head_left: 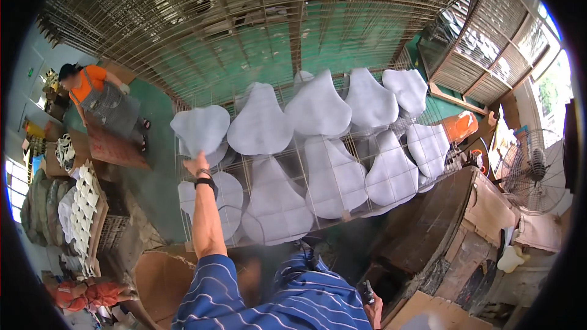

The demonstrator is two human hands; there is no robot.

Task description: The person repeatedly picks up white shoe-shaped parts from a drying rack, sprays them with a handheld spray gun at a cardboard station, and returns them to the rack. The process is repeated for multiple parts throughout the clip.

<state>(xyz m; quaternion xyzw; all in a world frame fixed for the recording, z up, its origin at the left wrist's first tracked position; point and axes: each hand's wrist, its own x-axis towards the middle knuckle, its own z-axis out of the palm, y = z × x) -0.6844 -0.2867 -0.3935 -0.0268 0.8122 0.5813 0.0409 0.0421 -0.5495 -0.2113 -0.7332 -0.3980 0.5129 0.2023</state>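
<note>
With my left arm stretched forward, my left hand (197, 164) is closed on the narrow lower end of a light grey saddle-shaped pad (200, 129) at the left end of a wire rack (249, 174). More grey saddle-shaped pads of the same kind lie in two rows on the rack, such as a far-row pad (262, 123) and a near-row pad (278, 205). A dark watch is on my left wrist. Low at my right side, my right hand (373, 313) grips a small black object (367, 293); its kind is hard to make out.
Tall wire racks (244, 6) stand beyond the pads. A worn cardboard box (422, 232) is near right, with a caged fan (538, 168) behind it. A person in orange (101, 95) stands at the left by a reddish board (113, 146). Another cardboard box (162, 281) is near left.
</note>
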